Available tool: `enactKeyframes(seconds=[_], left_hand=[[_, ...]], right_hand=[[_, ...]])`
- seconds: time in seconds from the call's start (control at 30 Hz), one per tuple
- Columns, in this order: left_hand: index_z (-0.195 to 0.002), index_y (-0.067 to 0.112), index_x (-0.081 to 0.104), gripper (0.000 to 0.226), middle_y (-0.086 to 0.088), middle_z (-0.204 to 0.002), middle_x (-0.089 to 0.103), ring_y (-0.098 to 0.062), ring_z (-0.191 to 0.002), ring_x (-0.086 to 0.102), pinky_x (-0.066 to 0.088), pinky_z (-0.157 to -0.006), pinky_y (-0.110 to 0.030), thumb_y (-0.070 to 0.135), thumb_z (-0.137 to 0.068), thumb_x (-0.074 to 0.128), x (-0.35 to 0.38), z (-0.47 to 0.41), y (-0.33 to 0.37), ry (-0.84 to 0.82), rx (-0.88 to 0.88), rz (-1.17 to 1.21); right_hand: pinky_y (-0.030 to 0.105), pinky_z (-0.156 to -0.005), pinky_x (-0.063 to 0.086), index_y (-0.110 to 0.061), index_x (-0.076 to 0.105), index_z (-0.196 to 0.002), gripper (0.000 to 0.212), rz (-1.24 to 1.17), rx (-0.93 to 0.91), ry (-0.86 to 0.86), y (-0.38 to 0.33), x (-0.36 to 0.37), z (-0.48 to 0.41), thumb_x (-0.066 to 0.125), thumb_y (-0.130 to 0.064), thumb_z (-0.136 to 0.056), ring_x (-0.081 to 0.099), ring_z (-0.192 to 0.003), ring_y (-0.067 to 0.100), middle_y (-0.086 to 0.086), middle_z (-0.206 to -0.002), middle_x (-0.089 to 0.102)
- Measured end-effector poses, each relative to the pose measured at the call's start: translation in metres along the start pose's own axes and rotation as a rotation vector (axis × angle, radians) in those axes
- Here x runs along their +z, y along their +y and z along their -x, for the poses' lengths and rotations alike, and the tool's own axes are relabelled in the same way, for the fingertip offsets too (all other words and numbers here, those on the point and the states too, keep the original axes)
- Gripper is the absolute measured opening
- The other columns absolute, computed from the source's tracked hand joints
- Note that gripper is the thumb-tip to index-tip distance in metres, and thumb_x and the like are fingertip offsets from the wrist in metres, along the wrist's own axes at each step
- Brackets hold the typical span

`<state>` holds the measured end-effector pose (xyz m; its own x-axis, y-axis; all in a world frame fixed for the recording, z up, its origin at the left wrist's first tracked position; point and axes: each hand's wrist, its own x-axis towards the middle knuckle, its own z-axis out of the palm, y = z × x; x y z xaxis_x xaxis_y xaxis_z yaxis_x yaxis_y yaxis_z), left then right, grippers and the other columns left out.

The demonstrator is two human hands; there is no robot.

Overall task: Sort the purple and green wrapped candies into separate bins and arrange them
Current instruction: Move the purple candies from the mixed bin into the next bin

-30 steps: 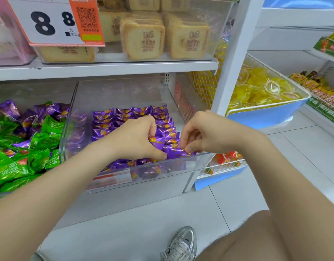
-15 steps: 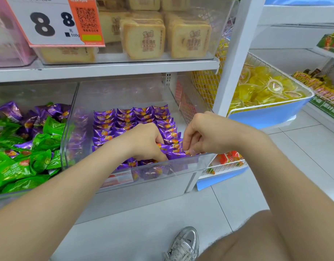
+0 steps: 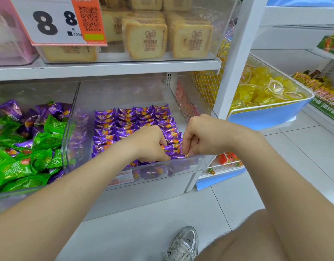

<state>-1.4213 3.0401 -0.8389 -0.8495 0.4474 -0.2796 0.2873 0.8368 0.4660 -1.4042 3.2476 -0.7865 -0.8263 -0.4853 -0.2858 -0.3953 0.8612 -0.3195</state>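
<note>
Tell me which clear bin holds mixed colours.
The left bin, heaped with green candies and purple ones together. The middle bin holds only purple candies, in rows.

Purple candies [image 3: 124, 121] rowed in ctr bin [image 3: 124, 93]; green candies [image 3: 21, 166] heaped L

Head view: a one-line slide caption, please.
Left hand and right hand pinch purple candies in the clear bin, beside a mixed pile.
</note>
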Motion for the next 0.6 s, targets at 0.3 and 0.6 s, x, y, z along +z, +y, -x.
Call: enactKeyframes(seconds=[0.3, 0.6], left_hand=[[-0.073, 0.018, 0.079, 0.021, 0.005, -0.048, 0.047, -0.015, -0.056, 0.039, 0.053, -0.079, -0.036, 0.037, -0.081, 0.083, 0.005, 0.005, -0.014, 0.227, 0.135, 0.050], [-0.079, 0.029, 0.082, 0.014, 0.030, -0.066, 0.064, -0.010, -0.069, 0.055, 0.053, -0.096, -0.045, 0.043, -0.080, 0.085, 0.008, 0.008, -0.014, 0.262, 0.147, 0.037]], right_hand=[[0.034, -0.083, 0.062, -0.029, 0.085, -0.094, 0.020, 0.005, -0.017, -0.073, 0.002, 0.009, -0.010, 0.077, -0.012, -0.089, 0.073, -0.079, -0.001, -0.014, -0.082, 0.079], [0.029, -0.073, 0.059, -0.022, 0.081, -0.074, 0.011, 0.046, 0.058, -0.018, -0.003, 0.013, -0.021, 0.082, -0.022, -0.085, 0.067, -0.068, -0.002, -0.016, -0.067, 0.073]])
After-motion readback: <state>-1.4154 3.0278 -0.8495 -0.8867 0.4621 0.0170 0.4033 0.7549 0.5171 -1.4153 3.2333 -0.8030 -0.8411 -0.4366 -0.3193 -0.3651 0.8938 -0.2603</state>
